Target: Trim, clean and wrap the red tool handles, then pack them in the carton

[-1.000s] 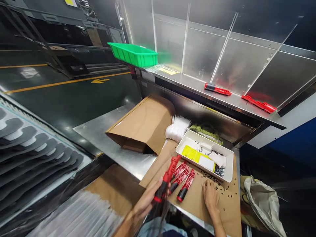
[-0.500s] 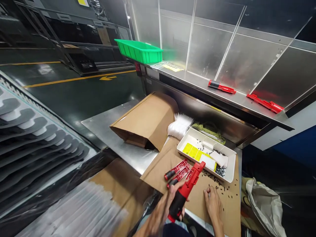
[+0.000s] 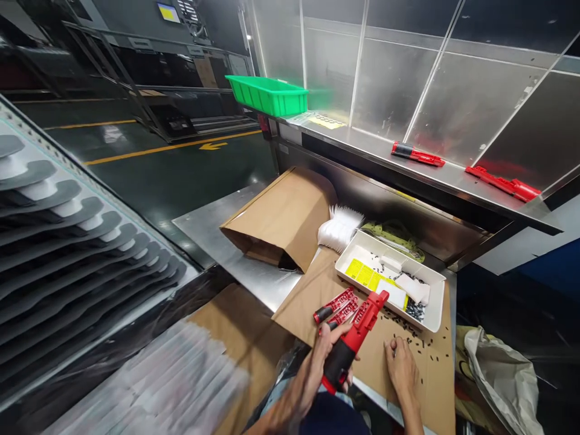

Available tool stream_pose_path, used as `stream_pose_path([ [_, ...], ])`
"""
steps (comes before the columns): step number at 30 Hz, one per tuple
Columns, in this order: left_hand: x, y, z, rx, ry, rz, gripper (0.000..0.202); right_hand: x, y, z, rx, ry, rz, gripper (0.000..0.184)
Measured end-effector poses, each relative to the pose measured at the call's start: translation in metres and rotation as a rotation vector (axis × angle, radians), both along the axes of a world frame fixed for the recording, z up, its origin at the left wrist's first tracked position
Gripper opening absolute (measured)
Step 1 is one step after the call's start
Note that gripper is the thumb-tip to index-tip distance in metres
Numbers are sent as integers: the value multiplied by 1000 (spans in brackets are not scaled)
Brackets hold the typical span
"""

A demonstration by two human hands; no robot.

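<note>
My left hand [image 3: 319, 359] is wrapped round a red and black plastic tool housing [image 3: 361, 332], which tilts up and away over the cardboard sheet [image 3: 437, 380]. Low over the same sheet, my right hand [image 3: 402, 370] has its fingers drawn together in a pinch. What they hold, if anything, is hidden. Just beyond those fingers lie scattered small black pieces [image 3: 419, 343]. More of them fill part of a white tray [image 3: 435, 305], along with yellow labels and white slips. Several red and black housing pieces [image 3: 333, 305] lie behind my left hand.
An open brown paper bag [image 3: 281, 211] and a bundle of white strips [image 3: 341, 228] stand behind. The metal shelf [image 3: 362, 140] carries a green bin [image 3: 269, 96] and two red housings [image 3: 419, 155]. Grey layered sheets [image 3: 81, 241] rise at left; a pale sack [image 3: 502, 368] sits at right.
The whole view has shifted, so the scene appears further right. My left hand still grips the housing at a similar tilt, and my right hand stays by the black pieces.
</note>
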State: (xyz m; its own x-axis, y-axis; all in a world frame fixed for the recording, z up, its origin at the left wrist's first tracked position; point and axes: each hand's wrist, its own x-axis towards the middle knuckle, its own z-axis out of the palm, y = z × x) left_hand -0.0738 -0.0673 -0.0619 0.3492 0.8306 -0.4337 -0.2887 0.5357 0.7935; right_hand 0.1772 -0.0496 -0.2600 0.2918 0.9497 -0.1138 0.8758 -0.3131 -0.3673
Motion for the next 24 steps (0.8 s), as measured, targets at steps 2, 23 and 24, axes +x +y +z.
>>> stream_pose_path([
  [2,2,-1,6,-31,-97,38,87,0,2,3,-9,32,-23,24],
  [23,28,27,32,-172,-563,-30,29,-51,-72,174,830,1042,-292,45],
  [24,30,28,33,-203,-582,-45,28,-56,-76,181,873,1036,-261,40],
])
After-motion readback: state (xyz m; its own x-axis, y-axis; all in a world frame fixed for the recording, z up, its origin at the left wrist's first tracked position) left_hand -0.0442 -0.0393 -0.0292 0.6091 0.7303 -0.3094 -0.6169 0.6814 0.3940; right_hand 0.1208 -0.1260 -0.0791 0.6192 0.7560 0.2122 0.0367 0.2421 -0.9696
